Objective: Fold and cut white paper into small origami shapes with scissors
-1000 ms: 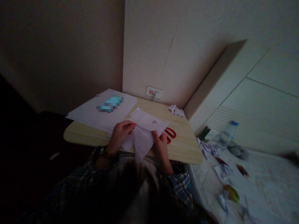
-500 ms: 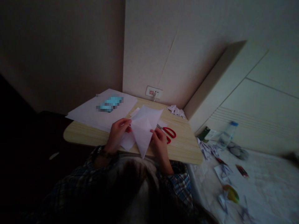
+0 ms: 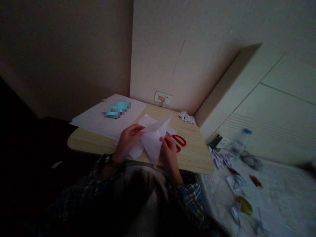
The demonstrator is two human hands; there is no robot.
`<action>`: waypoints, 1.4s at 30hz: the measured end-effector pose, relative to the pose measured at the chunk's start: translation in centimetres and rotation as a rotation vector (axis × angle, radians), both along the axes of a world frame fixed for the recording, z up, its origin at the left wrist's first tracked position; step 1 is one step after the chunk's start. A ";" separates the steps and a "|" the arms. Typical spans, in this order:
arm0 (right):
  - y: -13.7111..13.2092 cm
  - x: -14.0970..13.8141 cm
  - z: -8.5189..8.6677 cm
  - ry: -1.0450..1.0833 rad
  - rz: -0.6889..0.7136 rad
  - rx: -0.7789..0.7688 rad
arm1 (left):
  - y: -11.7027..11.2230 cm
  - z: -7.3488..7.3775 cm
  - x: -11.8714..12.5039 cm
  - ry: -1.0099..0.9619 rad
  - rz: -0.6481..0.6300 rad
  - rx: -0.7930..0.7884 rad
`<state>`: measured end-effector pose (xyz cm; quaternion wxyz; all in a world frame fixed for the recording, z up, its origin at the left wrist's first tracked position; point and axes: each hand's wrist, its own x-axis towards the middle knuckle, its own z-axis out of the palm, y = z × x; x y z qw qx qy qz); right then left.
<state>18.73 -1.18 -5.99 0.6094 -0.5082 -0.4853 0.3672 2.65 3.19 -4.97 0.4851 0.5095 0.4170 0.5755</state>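
Note:
Both hands hold a white sheet of paper (image 3: 153, 140) folded into a pointed shape, lifted a little above the wooden table (image 3: 195, 154). My left hand (image 3: 128, 140) pinches its left edge, thumb and fingers closed on it. My right hand (image 3: 169, 149) grips the right side, fingers curled on the paper. The lower tip of the paper points toward me. Red-handled scissors (image 3: 179, 141) lie on the table just right of my right hand.
A stack of white sheets (image 3: 108, 117) with a blue item covers the table's back left. Small folded paper pieces (image 3: 186, 117) sit at the back corner by a wall socket (image 3: 162, 97). On the bed to the right lie paper scraps (image 3: 218, 158), a plastic bottle (image 3: 239, 141) and small clutter.
The far flap of the sheet, flat a second ago, has been folded up and over, so the paper is narrower and pointed. Both hands stayed at the near table edge.

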 end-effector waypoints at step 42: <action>-0.1 0.1 -0.5 0.065 -0.033 -0.006 | -0.3 0.2 0.1 -0.026 0.046 -0.052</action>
